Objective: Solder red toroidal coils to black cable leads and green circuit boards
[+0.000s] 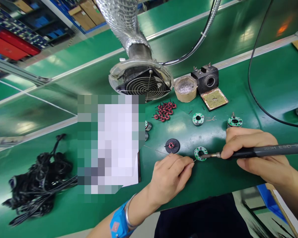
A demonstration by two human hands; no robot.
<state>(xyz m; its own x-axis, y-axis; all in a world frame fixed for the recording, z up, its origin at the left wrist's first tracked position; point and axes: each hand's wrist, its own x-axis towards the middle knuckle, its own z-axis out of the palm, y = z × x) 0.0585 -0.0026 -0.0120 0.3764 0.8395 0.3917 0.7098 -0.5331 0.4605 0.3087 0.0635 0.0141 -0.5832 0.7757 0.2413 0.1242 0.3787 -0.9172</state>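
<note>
A soldering iron (253,152) is gripped like a pen in my right hand (258,155), its tip touching a ring-shaped green circuit board (197,154) on the bench. Thumb and forefinger of my left hand (170,175) pinch a thin solder wire (195,160) whose end reaches the same board. Left of that board, a red-wound toroid coil (171,145) rests on a black disc (176,148). Another ring board (198,118) with loose wire ends lies farther back. A third board (234,121) on a metal cylinder stands just beyond my right hand.
Several small red coils (164,110) are heaped behind. A solder pot (185,90), an iron stand (208,79) and a sponge tray (215,99) stand at the back. A fume extractor (142,82) hangs overhead. Black cables (39,185) lie bundled left, beside a blurred-out white area (119,142).
</note>
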